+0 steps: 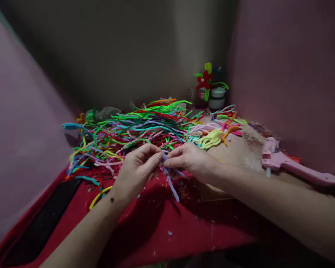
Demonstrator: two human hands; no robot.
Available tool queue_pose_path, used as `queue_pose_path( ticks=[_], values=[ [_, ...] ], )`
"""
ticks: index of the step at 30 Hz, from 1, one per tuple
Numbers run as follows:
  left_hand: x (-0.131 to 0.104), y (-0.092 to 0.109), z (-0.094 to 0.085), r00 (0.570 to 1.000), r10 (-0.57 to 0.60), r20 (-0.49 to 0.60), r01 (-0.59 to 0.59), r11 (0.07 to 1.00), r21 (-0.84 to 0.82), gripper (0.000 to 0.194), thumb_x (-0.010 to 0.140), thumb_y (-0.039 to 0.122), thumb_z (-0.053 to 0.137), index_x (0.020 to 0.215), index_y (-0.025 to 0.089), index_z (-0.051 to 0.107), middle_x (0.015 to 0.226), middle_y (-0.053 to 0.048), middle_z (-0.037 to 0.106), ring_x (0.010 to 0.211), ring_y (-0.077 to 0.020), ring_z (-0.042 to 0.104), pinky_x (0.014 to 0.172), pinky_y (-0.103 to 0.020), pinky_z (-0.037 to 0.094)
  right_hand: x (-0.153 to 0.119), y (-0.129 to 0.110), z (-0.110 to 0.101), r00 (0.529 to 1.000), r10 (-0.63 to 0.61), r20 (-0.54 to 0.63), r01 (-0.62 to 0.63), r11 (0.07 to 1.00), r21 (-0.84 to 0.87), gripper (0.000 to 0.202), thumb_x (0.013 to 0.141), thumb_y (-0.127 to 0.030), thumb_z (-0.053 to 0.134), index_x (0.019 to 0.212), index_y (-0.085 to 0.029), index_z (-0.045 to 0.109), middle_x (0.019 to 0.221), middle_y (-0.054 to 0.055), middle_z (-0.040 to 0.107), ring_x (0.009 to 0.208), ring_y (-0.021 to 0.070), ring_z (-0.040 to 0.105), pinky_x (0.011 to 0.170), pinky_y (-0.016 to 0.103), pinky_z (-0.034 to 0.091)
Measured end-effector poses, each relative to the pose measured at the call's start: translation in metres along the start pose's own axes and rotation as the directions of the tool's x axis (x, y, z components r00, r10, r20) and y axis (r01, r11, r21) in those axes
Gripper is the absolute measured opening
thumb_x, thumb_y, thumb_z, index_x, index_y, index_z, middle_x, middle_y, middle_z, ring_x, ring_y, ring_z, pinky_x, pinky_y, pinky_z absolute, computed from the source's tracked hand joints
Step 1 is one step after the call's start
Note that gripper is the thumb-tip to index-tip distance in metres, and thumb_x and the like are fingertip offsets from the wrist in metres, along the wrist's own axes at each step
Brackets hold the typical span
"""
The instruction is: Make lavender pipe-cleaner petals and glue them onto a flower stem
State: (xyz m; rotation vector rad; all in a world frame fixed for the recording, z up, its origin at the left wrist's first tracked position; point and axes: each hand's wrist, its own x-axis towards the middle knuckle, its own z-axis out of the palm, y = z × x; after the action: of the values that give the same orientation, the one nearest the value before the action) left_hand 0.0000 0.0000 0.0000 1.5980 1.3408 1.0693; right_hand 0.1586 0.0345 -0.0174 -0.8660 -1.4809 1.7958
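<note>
I see the left hand and right hand nearly meeting, both pinching lavender fuzzy stems between thumb and fingers, loose ends hanging just below. Beyond them spreads a heap of colourful stems. A pink glue gun lies past the right forearm.

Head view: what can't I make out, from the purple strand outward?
All in the head view:
Purple strand: pinched part hidden by left hand and right hand.
Pile: lower strands hidden under upper ones.
Dark thing beside the flower: too dim to identify.
Front scrap: too small to identify.
</note>
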Motion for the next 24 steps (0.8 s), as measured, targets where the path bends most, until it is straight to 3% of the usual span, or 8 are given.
queue_pose_path(
  ticks=[3,5,9,13,18,21,24],
  values=[
    [0.0034,-0.0005,-0.0008,0.994,-0.067,0.081,0.071,0.997,-0.044,0.02,0.077,0.035,0.063,0.081,0.016,0.061,0.058,0.005,0.054,0.044,-0.0052,0.04,0.042,-0.018,0.031,-0.001,-0.0012,0.0017,1.0,0.015,-0.002,-0.015,1.0,0.009,0.013,0.067,-0.013,0.06,0.054,-0.011,0.061,0.044,-0.002,0.053,0.038,0.0065,0.045,0.042,0.021,0.035],
    [0.0036,-0.0008,0.0003,0.996,-0.07,0.055,0.072,0.997,-0.023,0.018,0.075,0.033,0.064,0.076,0.015,0.062,0.055,0.005,0.053,0.044,-0.0049,0.039,0.041,-0.018,0.03,-0.0016,-0.0012,0.0033,0.999,0.034,-0.008,-0.034,0.999,0.001,0.014,0.067,-0.012,0.06,0.053,-0.011,0.061,0.044,-0.002,0.054,0.038,0.007,0.046,0.043,0.021,0.036],
    [0.0006,-0.0017,0.0042,0.996,0.048,-0.078,-0.032,0.981,0.19,0.014,0.075,0.027,0.063,0.067,0.015,0.062,0.052,0.005,0.054,0.045,-0.0056,0.043,0.042,-0.017,0.031,-0.0021,-0.0006,0.0052,0.997,0.069,-0.024,-0.07,0.996,-0.05,0.015,0.067,-0.007,0.057,0.052,-0.012,0.059,0.042,-0.001,0.053,0.037,0.0083,0.047,0.041,0.022,0.036],
    [-0.0003,-0.0025,0.005,0.982,0.151,-0.113,-0.102,0.928,0.36,0.013,0.074,0.027,0.063,0.068,0.016,0.064,0.053,0.004,0.056,0.048,-0.007,0.046,0.044,-0.017,0.033,-0.0012,-0.0002,0.0042,0.996,0.088,-0.002,-0.088,0.995,-0.035,0.014,0.067,-0.007,0.057,0.053,-0.012,0.059,0.042,-0.001,0.054,0.037,0.0083,0.047,0.039,0.021,0.034],
    [0.0005,-0.0017,0.0068,0.989,0.066,-0.13,-0.034,0.972,0.234,0.015,0.073,0.029,0.063,0.068,0.016,0.062,0.054,0.003,0.058,0.048,-0.0078,0.047,0.043,-0.017,0.035,-0.0012,0.0013,0.0042,0.993,0.097,0.071,-0.1,0.994,0.038,0.011,0.067,-0.012,0.06,0.056,-0.012,0.058,0.045,0.0,0.056,0.039,0.0093,0.05,0.04,0.021,0.037],
    [0.0007,-0.0003,0.0084,0.99,0.046,-0.133,-0.023,0.985,0.174,0.014,0.074,0.029,0.062,0.07,0.016,0.061,0.056,0.003,0.057,0.046,-0.0071,0.046,0.041,-0.016,0.033,-0.0016,0.0009,0.004,0.995,0.095,0.029,-0.096,0.994,0.05,0.013,0.066,-0.007,0.058,0.054,-0.012,0.056,0.044,0.0,0.056,0.037,0.0087,0.049,0.039,0.02,0.037],
    [0.0024,-0.0003,0.0063,0.99,0.007,-0.138,0.005,0.997,0.083,0.015,0.078,0.031,0.059,0.074,0.017,0.058,0.055,0.004,0.055,0.043,-0.0059,0.043,0.039,-0.016,0.032,-0.0007,-0.0007,0.0014,0.998,0.022,-0.053,-0.014,0.989,0.147,0.013,0.066,-0.008,0.06,0.054,-0.012,0.057,0.046,-0.001,0.056,0.037,0.0082,0.049,0.04,0.02,0.038]
  ],
)
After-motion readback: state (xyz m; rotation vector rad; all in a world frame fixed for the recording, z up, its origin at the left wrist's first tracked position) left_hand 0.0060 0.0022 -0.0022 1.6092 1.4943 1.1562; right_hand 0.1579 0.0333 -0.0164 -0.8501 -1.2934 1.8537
